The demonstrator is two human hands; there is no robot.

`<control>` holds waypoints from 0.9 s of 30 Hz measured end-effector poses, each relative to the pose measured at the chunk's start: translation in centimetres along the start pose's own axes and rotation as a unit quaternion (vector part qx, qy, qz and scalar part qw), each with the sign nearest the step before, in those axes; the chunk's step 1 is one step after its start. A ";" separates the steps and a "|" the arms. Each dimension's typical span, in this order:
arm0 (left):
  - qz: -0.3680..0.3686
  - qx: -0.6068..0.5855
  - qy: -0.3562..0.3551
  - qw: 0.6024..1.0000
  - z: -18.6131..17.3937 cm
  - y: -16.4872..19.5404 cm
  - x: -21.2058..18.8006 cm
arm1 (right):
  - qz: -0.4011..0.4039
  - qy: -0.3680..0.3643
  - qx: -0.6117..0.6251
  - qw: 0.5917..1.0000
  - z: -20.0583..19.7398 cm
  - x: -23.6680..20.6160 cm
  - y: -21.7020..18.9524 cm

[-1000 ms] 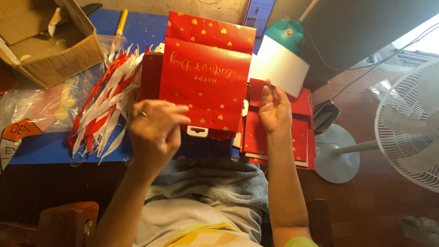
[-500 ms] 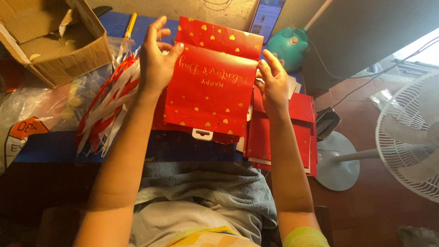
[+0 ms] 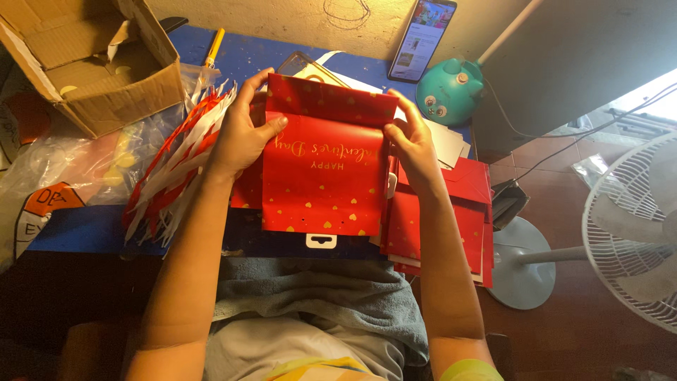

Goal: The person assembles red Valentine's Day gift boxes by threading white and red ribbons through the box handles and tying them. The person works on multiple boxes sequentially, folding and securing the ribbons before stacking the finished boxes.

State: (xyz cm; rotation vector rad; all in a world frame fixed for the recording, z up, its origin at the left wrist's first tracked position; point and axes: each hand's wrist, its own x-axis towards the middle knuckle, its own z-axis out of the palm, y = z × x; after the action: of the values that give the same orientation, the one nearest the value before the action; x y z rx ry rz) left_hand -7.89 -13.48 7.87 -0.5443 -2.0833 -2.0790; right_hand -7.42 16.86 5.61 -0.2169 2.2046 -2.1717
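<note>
A flat red paper gift bag (image 3: 323, 176) with gold hearts and gold lettering lies on the blue table (image 3: 77, 229) in front of me, its top strip folded up along a crease. My left hand (image 3: 243, 134) grips its left edge, thumb lying on the front face. My right hand (image 3: 412, 144) pinches its right edge near the fold. A white hang tab (image 3: 321, 240) sticks out at the bag's near edge.
A stack of red bags (image 3: 441, 222) lies to the right, a fan of red and white strips (image 3: 176, 166) to the left. An open cardboard box (image 3: 92, 60), a teal lamp base (image 3: 449, 92), a propped phone (image 3: 422, 29) and a floor fan (image 3: 627, 233) surround them.
The bag has come down from a raised position to rest on the table. Both hands slid up to the fold line at its upper edges, and the top strip now stands bent.
</note>
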 end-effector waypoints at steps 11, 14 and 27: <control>-0.147 -0.063 -0.036 0.986 -1.6 -2.0 -3.3 | -0.023 0.065 -0.004 0.998 0.2 -2.7 2.6; -0.166 -0.056 0.039 0.984 -1.0 -2.5 -3.3 | -0.034 0.107 -0.062 0.992 0.9 -3.8 2.6; -0.108 -0.007 0.006 0.994 7.5 -1.1 -6.0 | -0.111 0.257 -0.201 0.939 -2.4 -11.4 -0.7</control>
State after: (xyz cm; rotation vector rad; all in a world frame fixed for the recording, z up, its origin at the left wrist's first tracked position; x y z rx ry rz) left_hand -1.62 -6.97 4.50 -0.3178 -2.2102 -2.2047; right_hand 3.63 20.70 5.55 0.1198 3.0477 -2.0217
